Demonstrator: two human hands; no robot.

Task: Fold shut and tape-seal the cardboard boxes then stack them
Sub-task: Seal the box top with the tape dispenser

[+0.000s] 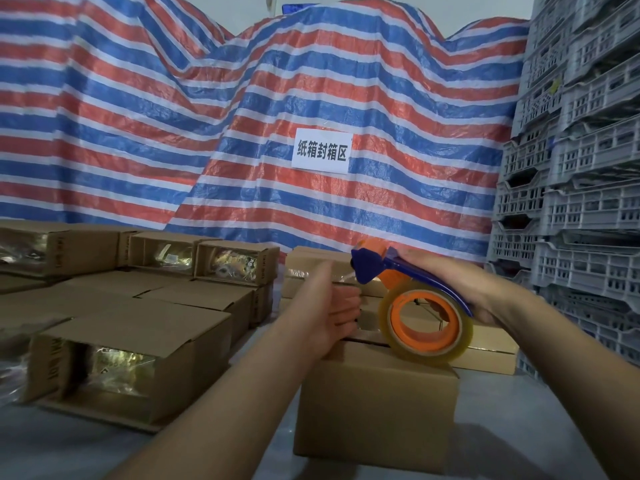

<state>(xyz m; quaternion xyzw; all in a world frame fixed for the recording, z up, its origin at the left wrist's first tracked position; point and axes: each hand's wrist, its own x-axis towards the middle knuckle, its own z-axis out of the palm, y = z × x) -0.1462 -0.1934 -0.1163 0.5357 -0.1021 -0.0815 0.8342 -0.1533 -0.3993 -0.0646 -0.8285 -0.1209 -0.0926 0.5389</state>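
Striped tarp [242, 116] behind. Right hand [446, 282] clamps the tape dispenser [408, 296], its roll resting on the closed box [374, 403], likely ready to run the seam. Left hand [332, 306] is curled at the top's far edge, probably anchoring tape; its grip is unclear.

1. A white paper sign [322, 151] is fixed to the red, white and blue striped tarp [207, 116] straight ahead. It carries five bold black Chinese characters in one row: 纸箱封箱区.
2. Open boxes [104, 358] on the left have dark print running down their side flaps, too blurred to read.
3. No other readable text anywhere.
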